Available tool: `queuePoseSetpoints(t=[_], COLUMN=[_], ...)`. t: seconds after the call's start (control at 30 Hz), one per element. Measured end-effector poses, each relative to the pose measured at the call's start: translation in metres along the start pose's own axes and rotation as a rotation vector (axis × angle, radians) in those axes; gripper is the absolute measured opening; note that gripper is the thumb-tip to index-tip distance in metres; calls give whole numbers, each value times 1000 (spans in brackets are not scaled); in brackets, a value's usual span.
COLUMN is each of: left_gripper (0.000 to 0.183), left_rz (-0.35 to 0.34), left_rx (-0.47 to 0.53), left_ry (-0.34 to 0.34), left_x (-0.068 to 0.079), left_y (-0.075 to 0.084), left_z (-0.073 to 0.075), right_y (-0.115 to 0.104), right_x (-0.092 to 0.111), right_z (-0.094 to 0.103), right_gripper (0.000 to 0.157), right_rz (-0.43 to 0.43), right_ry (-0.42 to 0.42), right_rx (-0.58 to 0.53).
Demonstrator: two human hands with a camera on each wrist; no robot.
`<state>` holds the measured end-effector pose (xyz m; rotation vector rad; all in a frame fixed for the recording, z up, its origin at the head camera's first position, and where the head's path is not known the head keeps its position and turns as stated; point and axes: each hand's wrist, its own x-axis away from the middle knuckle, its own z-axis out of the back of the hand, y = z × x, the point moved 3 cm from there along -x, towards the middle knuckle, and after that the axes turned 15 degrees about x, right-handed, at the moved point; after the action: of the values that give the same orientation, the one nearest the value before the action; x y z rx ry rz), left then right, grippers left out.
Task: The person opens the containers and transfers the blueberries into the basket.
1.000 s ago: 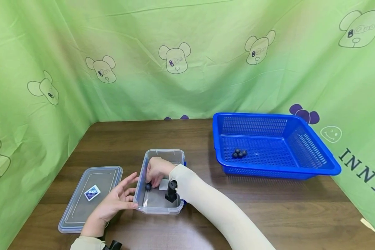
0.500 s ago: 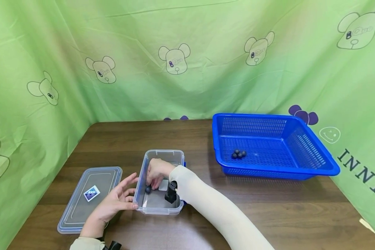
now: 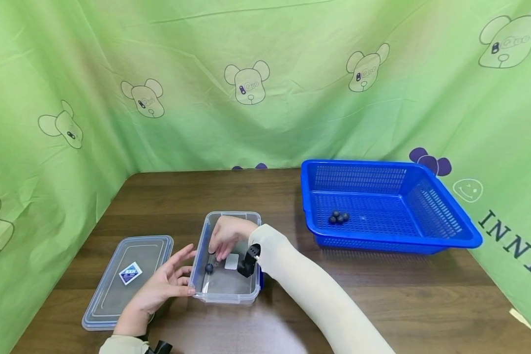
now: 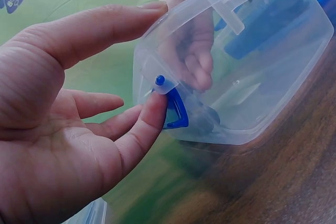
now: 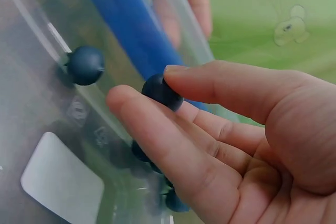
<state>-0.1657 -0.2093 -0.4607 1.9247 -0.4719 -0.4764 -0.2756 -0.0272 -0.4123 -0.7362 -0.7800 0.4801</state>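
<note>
In the right wrist view, my right hand (image 5: 226,124) pinches a dark blueberry (image 5: 160,92) between thumb and finger, inside the clear plastic box (image 3: 224,298). Another blueberry (image 5: 85,65) lies on the box floor along its left wall. Several more berries (image 5: 177,201) show partly behind my fingers. From outside, my left hand (image 3: 165,284) steadies the box's left side. Its thumb touches the rim near the front corner, and a fingertip rests against a blue latch (image 4: 178,113); the fingers are loosely spread.
Left of the box lies its clear lid (image 3: 108,305) with a blue-and-white sticker (image 3: 130,273). A blue mesh basket (image 3: 398,241) stands at the right, with several blueberries (image 3: 338,217) in its left part. A pale square (image 3: 231,261) shows on the box floor. Green curtain (image 3: 292,128) surrounds the table.
My right hand has risen slightly and shifted a little to the right, exposing the blueberry on the box floor more fully. My left hand has stayed in place.
</note>
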Motion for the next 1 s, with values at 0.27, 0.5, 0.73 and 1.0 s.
queuePoseSetpoints(t=[0.27,0.5,0.73,1.0], left_gripper=[90,85,89,86], left_rz=[-1,-39,-20,-25], left_rx=[11,21,20,24], left_ry=[2,-22,5,-15], left_x=[-1,0,1,0], left_y=[2,3,2,2], left_z=[-3,-5,-3,-4], right_y=[2,8,21,41], right_x=[14,31,49,75], right_z=[29,60,88,120], right_gripper=[8,13,16,24], right_rz=[41,21,23,15], right_ry=[7,30,76,152], right_rx=[-96,-132,-124,-134])
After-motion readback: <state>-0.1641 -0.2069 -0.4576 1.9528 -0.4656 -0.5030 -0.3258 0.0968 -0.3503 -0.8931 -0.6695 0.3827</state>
